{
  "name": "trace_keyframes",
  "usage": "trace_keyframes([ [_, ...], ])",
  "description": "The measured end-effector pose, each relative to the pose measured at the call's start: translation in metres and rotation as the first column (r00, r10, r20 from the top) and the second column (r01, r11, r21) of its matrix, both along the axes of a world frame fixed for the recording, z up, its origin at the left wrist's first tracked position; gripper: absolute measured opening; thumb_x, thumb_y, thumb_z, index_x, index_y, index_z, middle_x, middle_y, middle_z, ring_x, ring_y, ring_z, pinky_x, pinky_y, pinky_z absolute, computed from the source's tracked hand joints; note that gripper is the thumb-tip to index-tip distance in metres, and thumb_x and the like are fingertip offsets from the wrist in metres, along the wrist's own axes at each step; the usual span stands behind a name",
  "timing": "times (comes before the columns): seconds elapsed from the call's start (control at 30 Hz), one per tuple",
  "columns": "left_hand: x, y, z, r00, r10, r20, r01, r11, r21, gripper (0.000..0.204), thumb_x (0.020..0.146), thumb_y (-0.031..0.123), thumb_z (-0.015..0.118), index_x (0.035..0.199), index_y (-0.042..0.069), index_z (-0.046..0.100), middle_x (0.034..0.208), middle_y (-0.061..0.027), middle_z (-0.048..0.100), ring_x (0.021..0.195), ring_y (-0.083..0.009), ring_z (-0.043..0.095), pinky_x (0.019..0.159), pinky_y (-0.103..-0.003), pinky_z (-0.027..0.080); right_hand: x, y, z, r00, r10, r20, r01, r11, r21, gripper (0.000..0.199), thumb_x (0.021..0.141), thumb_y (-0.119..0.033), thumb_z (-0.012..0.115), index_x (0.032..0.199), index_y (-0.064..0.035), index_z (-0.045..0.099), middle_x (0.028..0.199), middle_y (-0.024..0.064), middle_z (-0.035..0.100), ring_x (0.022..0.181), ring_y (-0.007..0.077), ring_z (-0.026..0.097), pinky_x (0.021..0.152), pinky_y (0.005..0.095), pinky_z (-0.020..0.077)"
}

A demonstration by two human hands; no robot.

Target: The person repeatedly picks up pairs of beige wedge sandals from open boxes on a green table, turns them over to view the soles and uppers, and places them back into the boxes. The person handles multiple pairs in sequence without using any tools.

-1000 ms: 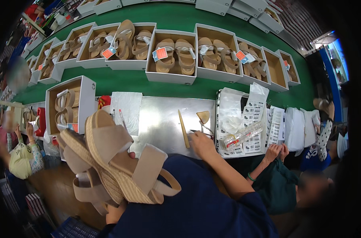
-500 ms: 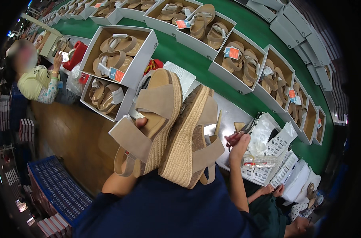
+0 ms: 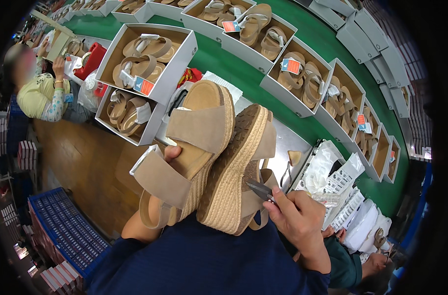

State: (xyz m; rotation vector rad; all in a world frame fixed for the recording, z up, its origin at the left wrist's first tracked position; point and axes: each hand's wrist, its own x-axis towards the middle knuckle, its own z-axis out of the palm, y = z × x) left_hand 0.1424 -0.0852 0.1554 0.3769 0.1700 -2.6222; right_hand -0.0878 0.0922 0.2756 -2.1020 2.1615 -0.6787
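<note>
Two tan wedge sandals in front of me, side by side, toes far, heels near, long axes slanting from far right to near left. My left hand (image 3: pixel 172 153) is gripping the left sandal (image 3: pixel 197 128): thumb on the footbed, rest hidden behind it. Can't tell if those fingers also hold the right sandal (image 3: pixel 230 179), which shows me its sole and woven side edge.

My right hand (image 3: pixel 300 219) is closed on a dark pointed tool (image 3: pixel 261 191), fingers pinched round its near end. Key relation: right sandal lies just left of the right fingers, the nearer hand to its strap side; the tool points far left, crossing the sandal's axis. Tips sit over the strap area; touching or just short, can't tell.

Metal tabletop (image 3: pixel 289 142) is beyond, label sheets (image 3: pixel 339 179) right, open shoebox (image 3: pixel 183 61) far left.
</note>
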Motion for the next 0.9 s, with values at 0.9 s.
trace_keyframes([
  [0.9, 0.004, -0.001, -0.005, 1.0, 0.011, 0.001, -0.011, 0.999, 0.053, 0.065, 0.091, 0.037, 0.057, 0.14, -0.003, 0.038, 0.128, -0.0263, 0.053, 0.11, -0.0349, 0.061, 0.095, -0.045, 0.052, 0.007, -0.018, -0.021, 1.0, 0.004, 0.014, -0.003, 0.996, -0.088, 0.032, 0.07, -0.018, 0.083, 0.098, -0.005, 0.073, 0.068, 0.0039, 0.055, 0.051, 0.0151, 0.051, 0.042, 0.0282, 0.0393],
])
